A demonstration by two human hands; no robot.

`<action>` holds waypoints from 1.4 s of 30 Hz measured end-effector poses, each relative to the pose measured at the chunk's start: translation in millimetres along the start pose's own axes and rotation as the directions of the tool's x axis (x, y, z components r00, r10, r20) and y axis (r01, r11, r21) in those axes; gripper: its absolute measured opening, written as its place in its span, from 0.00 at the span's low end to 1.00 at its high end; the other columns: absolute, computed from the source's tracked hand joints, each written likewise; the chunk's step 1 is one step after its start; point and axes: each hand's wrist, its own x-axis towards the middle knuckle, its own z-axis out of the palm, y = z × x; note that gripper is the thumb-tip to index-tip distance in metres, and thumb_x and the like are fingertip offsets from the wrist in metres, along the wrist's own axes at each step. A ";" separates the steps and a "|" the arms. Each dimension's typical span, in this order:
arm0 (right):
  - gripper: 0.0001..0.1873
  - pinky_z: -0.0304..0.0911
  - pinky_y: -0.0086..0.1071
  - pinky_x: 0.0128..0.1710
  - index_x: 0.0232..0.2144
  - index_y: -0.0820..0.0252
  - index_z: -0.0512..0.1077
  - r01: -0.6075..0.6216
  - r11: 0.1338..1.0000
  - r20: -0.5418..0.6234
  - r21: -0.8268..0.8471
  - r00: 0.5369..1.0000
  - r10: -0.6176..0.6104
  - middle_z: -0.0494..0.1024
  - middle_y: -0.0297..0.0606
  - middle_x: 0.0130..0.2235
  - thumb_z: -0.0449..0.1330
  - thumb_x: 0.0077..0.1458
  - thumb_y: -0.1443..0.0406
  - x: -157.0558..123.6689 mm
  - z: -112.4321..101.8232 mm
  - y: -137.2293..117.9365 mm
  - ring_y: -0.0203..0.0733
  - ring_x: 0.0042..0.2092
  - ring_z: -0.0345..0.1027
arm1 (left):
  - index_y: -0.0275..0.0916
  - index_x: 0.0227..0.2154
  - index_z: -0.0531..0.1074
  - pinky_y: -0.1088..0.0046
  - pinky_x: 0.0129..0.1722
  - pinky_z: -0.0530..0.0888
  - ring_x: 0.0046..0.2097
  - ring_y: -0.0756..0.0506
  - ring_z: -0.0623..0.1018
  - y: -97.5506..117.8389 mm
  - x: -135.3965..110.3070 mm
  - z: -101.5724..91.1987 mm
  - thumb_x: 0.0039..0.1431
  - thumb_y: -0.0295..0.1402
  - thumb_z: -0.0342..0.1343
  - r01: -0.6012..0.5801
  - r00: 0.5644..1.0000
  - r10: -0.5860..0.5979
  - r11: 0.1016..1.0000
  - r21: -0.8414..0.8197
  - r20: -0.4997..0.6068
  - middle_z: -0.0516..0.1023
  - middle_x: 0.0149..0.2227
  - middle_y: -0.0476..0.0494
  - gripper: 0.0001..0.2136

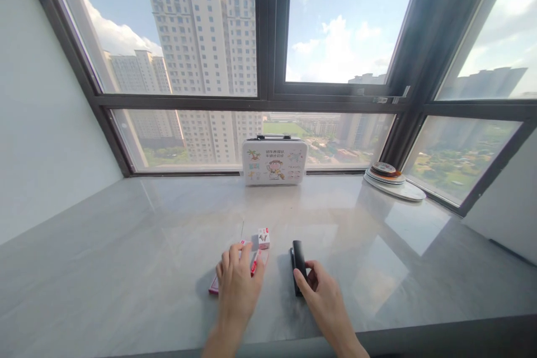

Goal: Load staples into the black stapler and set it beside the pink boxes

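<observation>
My left hand (238, 285) lies on a flat red-and-white packet (215, 286) on the grey stone sill, fingers curled over it; a red strip of the packet shows past my index finger. A small white-and-red box (264, 238) stands just beyond those fingers, not touched. My right hand (322, 293) rests beside a black stapler (298, 260), thumb and fingers closed round its near end. The stapler lies lengthwise, pointing away from me.
A white tin case (274, 161) with cartoon prints stands against the window at the back centre. A stack of round plates or discs (392, 180) sits at the back right. The sill's front edge (419, 335) runs below my wrists. White wall on the left.
</observation>
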 end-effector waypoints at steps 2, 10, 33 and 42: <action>0.22 0.59 0.32 0.29 0.41 0.55 0.74 -0.003 1.000 0.001 0.005 1.000 0.003 0.72 0.30 0.24 0.55 0.62 0.45 -6.3 -1.3 1.1 0.43 0.28 0.70 | 0.44 0.52 0.75 0.58 0.53 0.66 0.53 0.36 0.70 19.9 11.3 8.8 0.68 0.38 0.50 -0.028 0.998 0.027 1.000 0.005 0.058 0.73 0.51 0.39 0.15; 0.20 0.67 0.33 0.37 0.51 0.54 0.74 0.062 0.998 -0.005 -0.029 0.998 -0.062 0.78 0.38 0.40 0.57 0.60 0.53 -1.2 -30.0 13.6 0.44 0.38 0.74 | 0.40 0.54 0.73 0.56 0.54 0.65 0.57 0.34 0.68 16.8 -4.4 17.9 0.65 0.38 0.54 -0.044 0.993 0.050 0.997 -0.060 0.102 0.72 0.52 0.38 0.17; 0.12 0.68 0.40 0.51 0.40 0.55 0.79 0.204 0.924 -0.061 0.324 0.979 -0.195 0.82 0.39 0.40 0.64 0.56 0.57 54.7 43.1 -66.6 0.47 0.43 0.75 | 0.53 0.64 0.66 0.49 0.65 0.65 0.66 0.35 0.65 -12.3 -41.1 11.3 0.67 0.53 0.51 -0.203 0.937 0.257 0.952 -0.229 0.238 0.65 0.68 0.43 0.25; 0.26 0.73 0.31 0.27 0.41 0.55 0.75 -0.302 0.719 0.033 0.625 0.931 0.363 0.81 0.39 0.41 0.64 0.52 0.42 51.7 -35.7 37.7 0.43 0.34 0.78 | 0.49 0.58 0.71 0.47 0.66 0.64 0.68 0.34 0.63 -26.8 -42.0 10.3 0.63 0.51 0.57 -0.236 0.925 0.311 0.921 -0.311 0.217 0.64 0.68 0.41 0.24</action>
